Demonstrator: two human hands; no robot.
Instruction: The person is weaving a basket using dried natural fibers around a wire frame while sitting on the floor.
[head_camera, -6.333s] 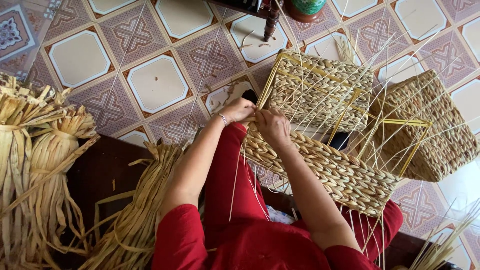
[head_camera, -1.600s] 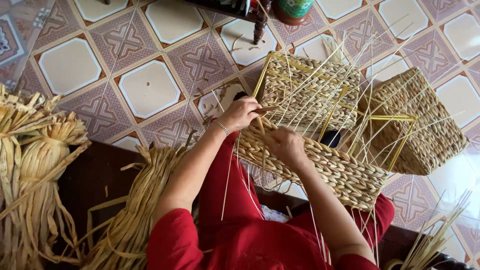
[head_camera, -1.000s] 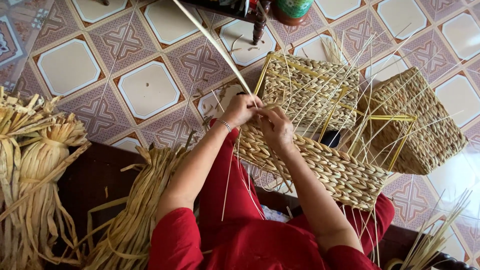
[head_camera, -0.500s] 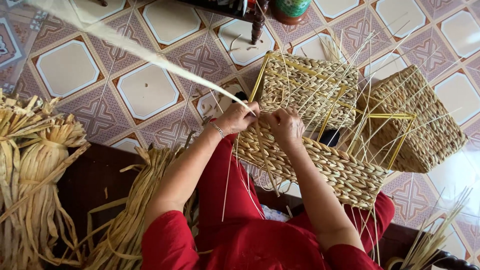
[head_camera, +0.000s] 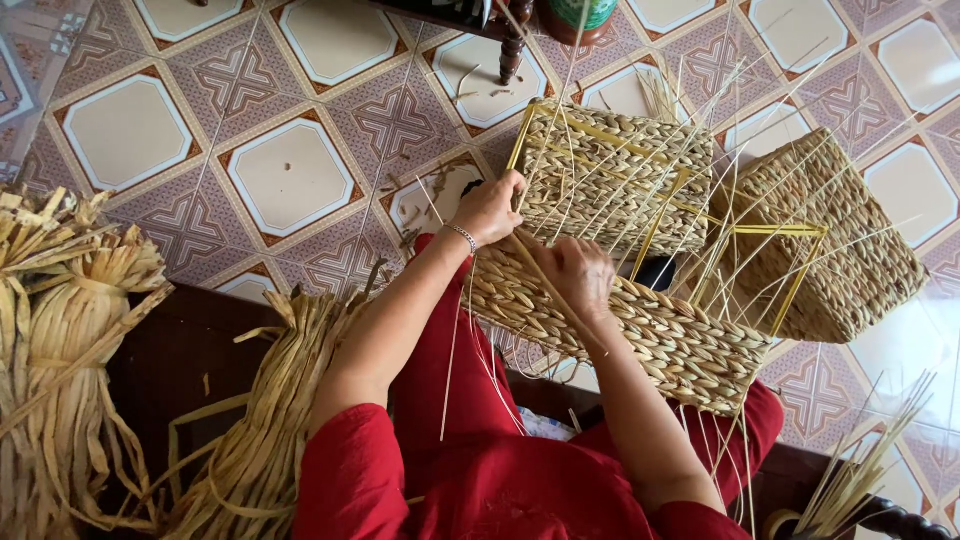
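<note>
Head view: both hands' fingers (head_camera: 583, 262) pinch basket (head_camera: 640, 335) strands.

Colours and patterns: woven work, raw fibre, floor

The half-woven basket (head_camera: 600, 300) is tan straw in a braided, rope-like weave, with pale yellow frame rods and thin pale stakes projecting from it; the second basket (head_camera: 830, 240) beside it shows the same tan braid and yellow rods. The fibre bundles (head_camera: 70, 340) are dull golden-beige with darker brown streaks. The sleeves and trousers (head_camera: 450, 470) are plain red, without print. The floor tiles (head_camera: 290, 175) carry cream octagons outlined in brown, alternating with mauve-pink squares bearing a white interlaced cross motif. The bracelet (head_camera: 462, 236) on the left wrist is silver-coloured.
</note>
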